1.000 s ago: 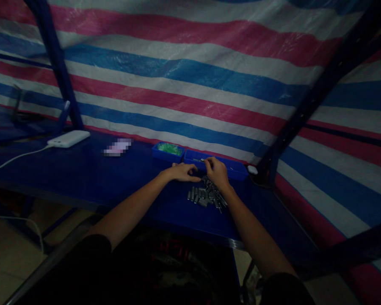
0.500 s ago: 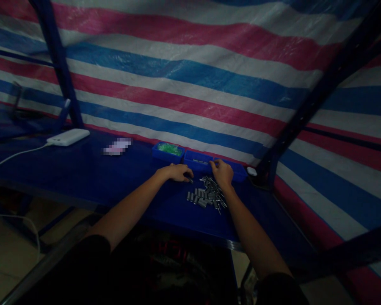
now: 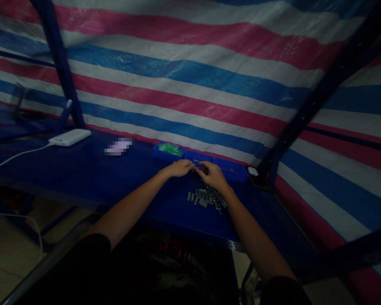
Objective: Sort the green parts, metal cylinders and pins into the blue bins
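Two hands meet fingertip to fingertip over the blue worktop (image 3: 92, 178). The left hand (image 3: 178, 168) and the right hand (image 3: 213, 174) both have their fingers drawn in to a pinch, and a small metal piece (image 3: 196, 168) glints where the tips come together. The light is too dim to tell which hand truly grips it, or whether both do. Just below the right hand, partly under its wrist, a heap of short metal cylinders (image 3: 206, 198) lies loose on the worktop, not far from the front edge.

By the look of it, the step in hand is fine work on one piece held between the two pinches, just in front of the middle tray (image 3: 199, 156). Any next move, as I judge it, calls for steady fingertips and very little travel, since the piece is tiny and a careless wrist could scatter the heap.

Behind the hands a row of three blue trays closes the way. The tray of green bits (image 3: 168, 150) is on the left and the right tray (image 3: 233, 170) sits beside a small white round thing (image 3: 252, 171), with the striped tarp (image 3: 190, 84) close behind them. A slanted rack post (image 3: 317, 93) hems in the right side. The widest room is leftward, where the worktop runs on to a blurred pink patch (image 3: 118, 146) and a white power bank (image 3: 70, 137) with its cable (image 3: 15, 155).
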Demonstrator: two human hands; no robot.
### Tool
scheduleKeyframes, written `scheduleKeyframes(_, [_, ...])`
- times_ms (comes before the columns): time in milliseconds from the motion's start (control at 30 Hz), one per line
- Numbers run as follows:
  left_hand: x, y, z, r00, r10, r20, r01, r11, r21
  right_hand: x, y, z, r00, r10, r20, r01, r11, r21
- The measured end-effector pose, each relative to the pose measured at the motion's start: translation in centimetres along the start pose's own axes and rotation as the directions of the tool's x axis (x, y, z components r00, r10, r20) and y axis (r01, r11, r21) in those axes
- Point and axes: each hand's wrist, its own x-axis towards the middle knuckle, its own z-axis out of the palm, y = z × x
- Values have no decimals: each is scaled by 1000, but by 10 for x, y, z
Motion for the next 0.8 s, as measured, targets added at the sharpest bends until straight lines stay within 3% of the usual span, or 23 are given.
scheduleKeyframes(167, [4, -3, -1, 998, 52, -42, -58, 986, -155, 2, -8, 4, 1000, -7, -10, 6, 999, -33])
scheduleKeyframes(367, [-2, 4, -4, 958, 147, -244, -187, 971, -147, 3, -5, 3, 997, 50, -60, -53, 998, -44])
scheduleKeyframes(500, [-5, 8, -3, 936, 269, -228, -304, 943, -133, 3, -4, 4, 996, 62, -63, -66, 996, -58])
scheduleKeyframes(700, [-4, 8, -3, 932, 277, -235, -295, 954, -48, 3, -6, 4, 998, 61, -35, -61, 998, -18])
scheduleKeyframes(800, [-4, 9, -5, 933, 278, -229, -294, 955, -39, 3, -6, 3, 996, 84, -39, -80, 993, 85])
